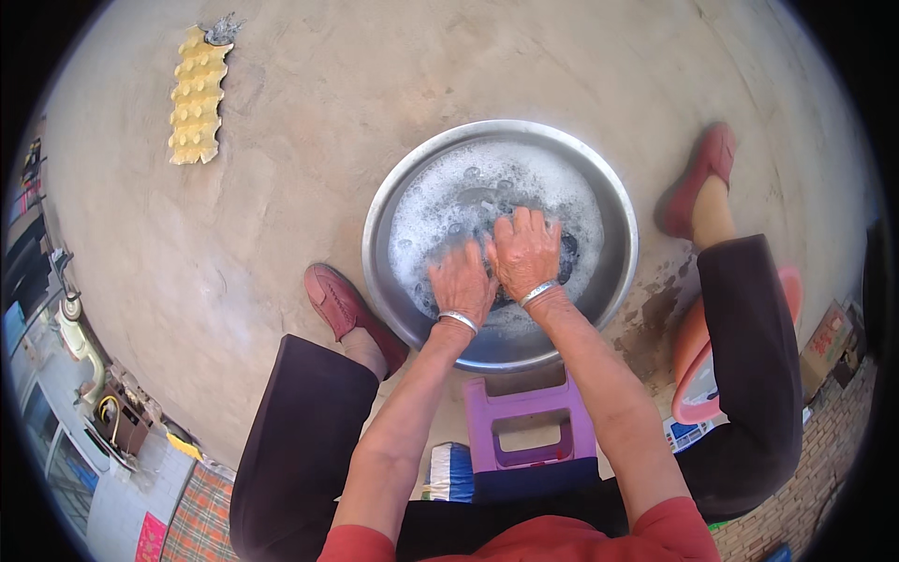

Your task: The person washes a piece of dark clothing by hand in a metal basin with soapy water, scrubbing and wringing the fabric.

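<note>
A large round metal basin [623,281] stands on the floor, holding water covered in white suds [421,211]. Dark wet cloth [568,255] shows through the foam, under and beside my hands; most of it is hidden. My right hand [524,251] has its fingers curled down onto the cloth, knuckles up. Close beside it, my left hand [464,278] is down in the suds, its fingers smeared by motion and partly sunk in foam. A silver bangle circles each wrist.
A purple plastic stool [496,405] stands just behind the basin, near my body. A pink tub [695,361] is beside my right leg. Yellow egg-carton material [198,98] lies on the floor at far left. My red shoes [346,304] flank the basin.
</note>
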Demonstrator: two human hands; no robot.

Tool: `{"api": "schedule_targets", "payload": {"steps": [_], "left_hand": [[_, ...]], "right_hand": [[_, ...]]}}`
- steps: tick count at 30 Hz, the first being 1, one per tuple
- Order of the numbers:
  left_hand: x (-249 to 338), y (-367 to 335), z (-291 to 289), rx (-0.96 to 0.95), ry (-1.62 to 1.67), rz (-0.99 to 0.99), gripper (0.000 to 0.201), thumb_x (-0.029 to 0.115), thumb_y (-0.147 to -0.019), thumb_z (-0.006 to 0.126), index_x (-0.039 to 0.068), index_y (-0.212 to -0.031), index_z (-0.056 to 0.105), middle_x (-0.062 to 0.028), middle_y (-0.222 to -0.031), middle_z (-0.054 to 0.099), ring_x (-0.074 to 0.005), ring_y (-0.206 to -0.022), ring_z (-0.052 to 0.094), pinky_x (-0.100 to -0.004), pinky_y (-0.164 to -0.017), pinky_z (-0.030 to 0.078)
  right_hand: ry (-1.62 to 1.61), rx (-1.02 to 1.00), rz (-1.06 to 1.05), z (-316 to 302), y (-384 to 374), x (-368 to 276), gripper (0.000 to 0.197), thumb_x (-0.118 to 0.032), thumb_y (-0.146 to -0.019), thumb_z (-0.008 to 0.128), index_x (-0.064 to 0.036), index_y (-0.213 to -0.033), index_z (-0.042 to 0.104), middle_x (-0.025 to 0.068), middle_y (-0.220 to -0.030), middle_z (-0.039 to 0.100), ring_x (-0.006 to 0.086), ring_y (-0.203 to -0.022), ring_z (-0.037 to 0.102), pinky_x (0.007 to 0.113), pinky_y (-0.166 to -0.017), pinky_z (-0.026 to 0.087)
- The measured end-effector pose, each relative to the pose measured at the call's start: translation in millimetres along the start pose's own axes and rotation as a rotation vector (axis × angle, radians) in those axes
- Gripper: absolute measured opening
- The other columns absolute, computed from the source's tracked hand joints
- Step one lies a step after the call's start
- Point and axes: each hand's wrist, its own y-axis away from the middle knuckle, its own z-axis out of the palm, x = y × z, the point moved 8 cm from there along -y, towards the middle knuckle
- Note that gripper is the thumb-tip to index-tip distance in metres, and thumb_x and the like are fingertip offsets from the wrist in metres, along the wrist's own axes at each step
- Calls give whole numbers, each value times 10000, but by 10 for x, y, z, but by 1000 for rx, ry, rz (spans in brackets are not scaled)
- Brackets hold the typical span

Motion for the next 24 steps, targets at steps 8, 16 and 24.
{"api": "schedule_targets", "payload": {"steps": [8,16,24], "left_hand": [[-217,-243,-478,-4,590,-126,757,478,-728,768,-31,-1212,484,-263,-1121,631,-377,-1108,593,-415,-979,427],[171,439,-875,177,588,175,377,208,-797,718,59,-1107,565,-147,-1014,627,-299,-1020,585,-441,-930,423],[306,706,-595,215,165,165,812,211,-693,808,111,-1385,393,-203,-1439,309,-430,-1347,278,-632,-1105,159]], "right_hand": [[-608,0,333,-125,-530,426,284,-348,-822,627,-94,-745,729,192,-772,684,303,-756,668,393,-699,503],[-1070,102,210,-618,253,461,284,-237,-793,726,-40,-983,651,47,-683,620,190,-673,605,352,-667,471],[-364,257,-32,-580,568,373,472,-218,-729,764,-77,-1126,551,142,-1372,443,332,-1240,437,515,-996,335]]}}
